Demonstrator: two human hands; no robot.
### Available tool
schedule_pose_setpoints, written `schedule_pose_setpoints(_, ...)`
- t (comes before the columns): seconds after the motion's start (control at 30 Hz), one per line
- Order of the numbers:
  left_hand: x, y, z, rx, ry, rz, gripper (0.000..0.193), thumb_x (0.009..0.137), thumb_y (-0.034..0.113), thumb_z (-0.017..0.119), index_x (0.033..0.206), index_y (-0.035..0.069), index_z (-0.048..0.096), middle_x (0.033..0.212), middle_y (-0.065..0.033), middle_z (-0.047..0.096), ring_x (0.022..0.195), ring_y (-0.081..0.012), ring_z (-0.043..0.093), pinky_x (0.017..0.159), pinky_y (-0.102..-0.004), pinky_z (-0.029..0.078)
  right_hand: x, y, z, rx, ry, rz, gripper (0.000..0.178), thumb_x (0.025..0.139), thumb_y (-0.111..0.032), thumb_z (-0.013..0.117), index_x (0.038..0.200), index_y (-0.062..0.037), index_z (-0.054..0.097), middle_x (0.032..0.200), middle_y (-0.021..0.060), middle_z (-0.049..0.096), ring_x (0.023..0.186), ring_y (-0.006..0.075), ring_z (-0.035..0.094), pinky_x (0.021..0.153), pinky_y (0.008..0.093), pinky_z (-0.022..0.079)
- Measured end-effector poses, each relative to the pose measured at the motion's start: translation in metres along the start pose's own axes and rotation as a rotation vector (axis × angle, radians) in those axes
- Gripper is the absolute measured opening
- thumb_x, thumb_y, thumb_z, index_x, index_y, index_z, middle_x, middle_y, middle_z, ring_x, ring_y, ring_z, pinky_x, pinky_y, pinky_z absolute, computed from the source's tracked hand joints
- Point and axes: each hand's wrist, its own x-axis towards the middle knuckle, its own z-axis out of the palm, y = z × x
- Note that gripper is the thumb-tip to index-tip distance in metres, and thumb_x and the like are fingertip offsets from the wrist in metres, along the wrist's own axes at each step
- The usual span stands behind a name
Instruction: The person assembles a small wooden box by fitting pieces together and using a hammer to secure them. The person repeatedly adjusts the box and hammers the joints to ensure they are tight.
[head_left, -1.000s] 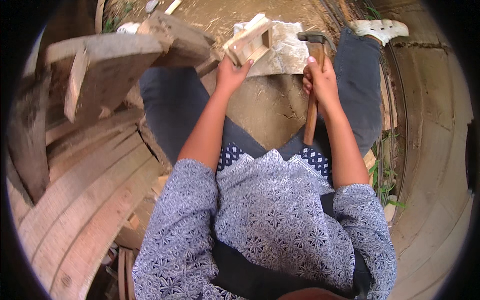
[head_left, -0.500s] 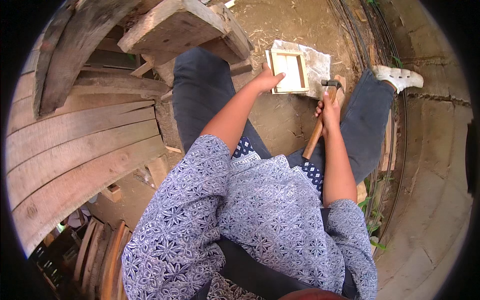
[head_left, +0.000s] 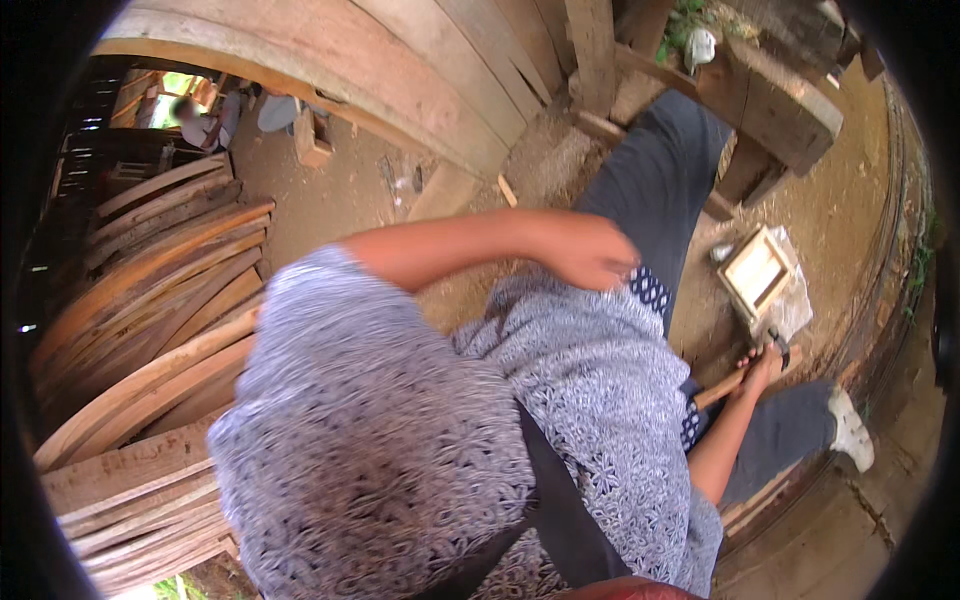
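My right hand [head_left: 764, 370] is wrapped round a hammer [head_left: 718, 389] with a wooden handle and dark metal head, gripping it close to the head. Just beyond that hand, a small square wooden frame or shallow box [head_left: 738, 289] lies on a pale, whitish block [head_left: 798, 302], with neither hand on it. My left hand [head_left: 590, 252] is over my lap, by the patterned hem of my shirt. Motion smears its fingers, which look bent, and whether anything is in them does not show.
Curved wooden planks [head_left: 150, 270] are stacked at the left. A broad plank panel [head_left: 400, 70] stands at the top, with thick timber [head_left: 775, 105] beyond my left leg. Another person [head_left: 207, 128] sits far off at upper left. Cables [head_left: 890, 290] run along the right.
My left hand has let go of the wooden frame and come back to my lap. The view has swung left. My right hand still grips the hammer.
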Motion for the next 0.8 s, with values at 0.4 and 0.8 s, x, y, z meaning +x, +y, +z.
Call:
schedule_pose_setpoints(0.4,-0.196,0.120,0.058,-0.749,-1.020,-0.993,0.062,0.069,-0.007,0.066,0.130,0.000,0.056,0.112,-0.0152,0.067,0.081,-0.0229,0.070,0.064,-0.0376,0.062,0.031,0.010,-0.015,-0.096,-0.067,-0.014,0.049,0.093,-0.052,0.066,0.120,-0.0131,0.056,0.084,0.0055,0.053,0.060,0.0142,0.051,0.051,0.0273,0.045)
schedule_pose_setpoints(0.8,-0.176,0.105,0.050,-0.379,-1.158,-0.970,0.045,0.086,0.028,0.072,0.119,-0.001,0.067,0.103,-0.0181,0.071,0.086,-0.0318,0.071,0.071,-0.0442,0.058,0.029,0.010,-0.014,0.062,-0.053,-0.074,0.044,0.095,-0.053,0.063,0.117,-0.0159,0.054,0.080,0.0035,0.051,0.056,0.0119,0.049,0.046,0.0237,0.043)
